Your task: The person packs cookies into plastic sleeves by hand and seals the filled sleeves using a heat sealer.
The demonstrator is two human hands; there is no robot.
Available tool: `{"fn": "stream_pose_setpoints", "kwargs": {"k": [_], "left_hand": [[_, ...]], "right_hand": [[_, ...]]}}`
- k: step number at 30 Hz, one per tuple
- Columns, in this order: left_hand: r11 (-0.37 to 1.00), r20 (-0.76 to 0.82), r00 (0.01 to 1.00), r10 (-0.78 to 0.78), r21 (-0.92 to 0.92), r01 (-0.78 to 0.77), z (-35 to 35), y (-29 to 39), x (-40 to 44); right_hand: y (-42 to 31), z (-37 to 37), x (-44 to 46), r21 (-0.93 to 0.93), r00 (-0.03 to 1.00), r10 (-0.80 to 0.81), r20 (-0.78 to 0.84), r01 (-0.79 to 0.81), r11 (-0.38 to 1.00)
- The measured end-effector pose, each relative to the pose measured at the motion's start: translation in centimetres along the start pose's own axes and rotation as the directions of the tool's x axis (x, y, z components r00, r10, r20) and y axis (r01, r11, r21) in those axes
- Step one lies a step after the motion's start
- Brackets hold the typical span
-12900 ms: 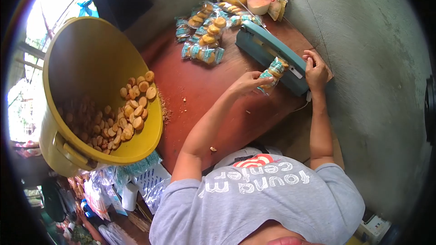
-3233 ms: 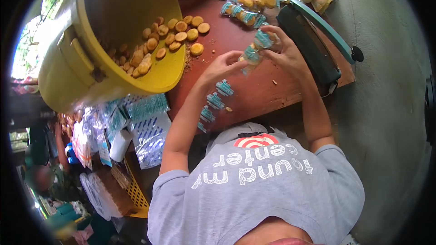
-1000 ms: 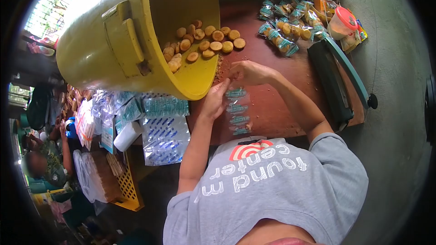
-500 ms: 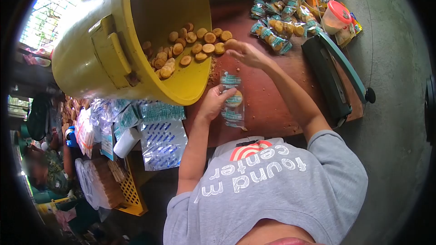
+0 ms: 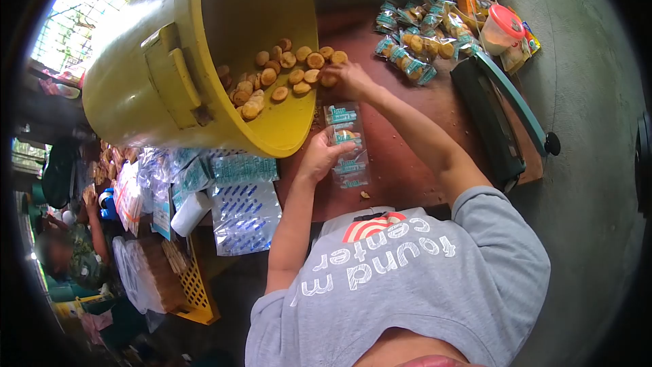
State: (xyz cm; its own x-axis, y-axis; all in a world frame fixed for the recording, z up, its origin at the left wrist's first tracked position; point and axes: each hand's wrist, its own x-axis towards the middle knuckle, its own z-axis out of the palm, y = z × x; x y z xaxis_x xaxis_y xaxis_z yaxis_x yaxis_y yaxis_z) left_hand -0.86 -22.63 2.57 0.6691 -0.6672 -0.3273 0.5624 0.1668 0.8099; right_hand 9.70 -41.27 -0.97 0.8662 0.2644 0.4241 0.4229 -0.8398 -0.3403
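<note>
My left hand (image 5: 322, 155) holds a clear plastic pouch (image 5: 351, 171) with teal print upright against the table, its thumb over the front. A round cookie shows inside the pouch, partly behind the thumb. My right hand (image 5: 352, 81) is at the lip of a yellow barrel (image 5: 288, 137) lying on its side. Its fingertips, slightly blurred, close on a round golden cookie (image 5: 329, 81) at the rim. More loose cookies (image 5: 279, 93) lie inside the barrel mouth, to the left of that hand.
Filled cookie packs (image 5: 411, 44) are piled at the back right, beside a tub with a red lid (image 5: 504, 24). A sealer with a long blue arm (image 5: 513, 92) stands at right. Printed plastic sheets (image 5: 246, 214) lie at left, above a yellow crate (image 5: 198, 295). Another person (image 5: 78, 255) is at far left.
My right hand has moved slightly left and down, its fingers closing on the cookie at the barrel's rim. The pouch in my left hand has tilted and shifted a little.
</note>
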Motion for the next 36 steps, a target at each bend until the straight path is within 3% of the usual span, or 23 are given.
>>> {"fn": "stream_pose_setpoints", "kwargs": {"k": [1,3,4,5,7,8,9,11,12,13,15,19,23,25,27,29,30,31,33,34,35,36], "left_hand": [[1.0,-0.015,1.0,0.015,0.001,-0.015,0.1,0.0,0.0],[0.999,-0.026,0.999,0.034,0.015,-0.033,-0.2,-0.1,0.1],[0.998,-0.041,0.998,0.05,0.026,-0.049,-0.5,-0.3,-0.1],[0.998,-0.046,0.998,0.052,0.024,-0.051,-0.8,-0.4,-0.2],[0.994,-0.073,0.996,0.057,0.094,-0.05,-1.3,-0.4,-0.3],[0.995,-0.074,0.996,0.057,0.09,-0.05,-1.3,-0.4,-0.2],[0.989,-0.067,0.994,0.088,0.124,-0.079,-1.1,-0.3,-0.2],[0.982,-0.055,0.992,0.115,0.16,-0.105,-0.8,0.3,-0.2],[0.961,-0.063,0.993,0.1,0.264,-0.08,-0.5,0.7,-0.2],[0.929,-0.073,0.993,0.088,0.365,-0.056,-0.3,0.9,-0.1],[0.943,-0.072,0.992,0.102,0.323,-0.073,-0.2,0.9,0.2],[0.951,-0.035,0.995,0.088,0.302,-0.074,-0.3,0.9,0.6],[0.971,0.003,1.0,0.028,0.237,-0.028,-0.8,0.9,0.7],[0.994,0.064,0.998,-0.021,-0.105,0.028,0.0,1.2,0.0],[0.991,0.095,0.995,-0.036,-0.124,0.048,-0.2,1.2,-0.1],[0.987,0.128,0.99,-0.056,-0.144,0.075,-0.3,1.1,-0.2],[0.979,0.14,0.986,-0.086,-0.174,0.11,-0.2,1.2,-0.4],[0.969,0.152,0.982,-0.115,-0.202,0.145,-0.2,1.3,-0.5],[0.979,0.099,0.991,-0.088,-0.174,0.104,0.2,1.3,-0.8],[0.987,0.044,0.997,-0.057,-0.148,0.063,0.3,1.3,-0.9],[0.987,0.044,0.998,-0.053,-0.149,0.059,0.1,1.2,-0.7],[0.996,0.039,0.999,0.0,-0.091,0.003,-0.3,0.8,-0.4]], "right_hand": [[0.0,0.2,-0.1,-0.001,1.0,0.003,-0.002,-0.003,1.0],[-0.1,0.5,0.0,0.06,0.984,0.009,0.177,-0.02,0.998],[-1.3,-0.8,-0.1,0.19,0.975,0.116,0.191,-0.153,0.97],[-1.6,-1.9,0.1,0.193,0.975,0.111,0.194,-0.149,0.97],[-1.2,-3.1,0.5,0.489,0.91,0.351,0.22,-0.415,0.768],[0.0,-2.2,0.8,0.602,0.959,0.265,0.097,-0.268,0.752],[-0.5,-3.4,0.5,0.602,0.959,0.266,0.101,-0.272,0.751],[-2.8,-7.4,0.1,0.648,0.983,0.011,0.184,-0.129,0.751],[-3.3,-8.0,-0.2,0.699,0.947,-0.027,0.32,-0.217,0.681],[-3.7,-8.7,-0.5,0.697,0.948,-0.02,0.319,-0.22,0.682],[-4.5,-9.8,-1.1,0.628,0.817,-0.049,0.574,-0.402,0.667],[-5.7,-10.6,-2.0,0.582,0.845,-0.086,0.527,-0.285,0.762],[-5.4,-8.9,-3.0,0.625,0.874,-0.109,0.473,-0.246,0.741],[-6.9,-9.9,-3.1,0.52,0.871,-0.057,0.488,-0.238,0.82],[-6.3,-8.8,-2.8,0.509,0.849,-0.045,0.526,-0.272,0.816],[-4.5,-7.7,-2.0,0.592,0.828,0.227,0.514,-0.533,0.605],[-3.4,-7.3,-1.7,0.444,0.872,0.32,0.37,-0.468,0.764],[-1.9,-6.1,-2.0,0.444,0.872,0.321,0.37,-0.469,0.763],[1.3,-2.9,-3.5,-0.015,0.964,0.258,0.065,-0.258,0.966],[1.6,-2.6,-4.1,0.047,0.988,0.151,0.041,-0.152,0.987],[2.3,-2.4,-4.1,0.045,0.988,0.148,0.041,-0.149,0.988],[2.6,-2.7,-3.7,0.455,0.944,0.305,0.128,-0.329,0.827]]}}
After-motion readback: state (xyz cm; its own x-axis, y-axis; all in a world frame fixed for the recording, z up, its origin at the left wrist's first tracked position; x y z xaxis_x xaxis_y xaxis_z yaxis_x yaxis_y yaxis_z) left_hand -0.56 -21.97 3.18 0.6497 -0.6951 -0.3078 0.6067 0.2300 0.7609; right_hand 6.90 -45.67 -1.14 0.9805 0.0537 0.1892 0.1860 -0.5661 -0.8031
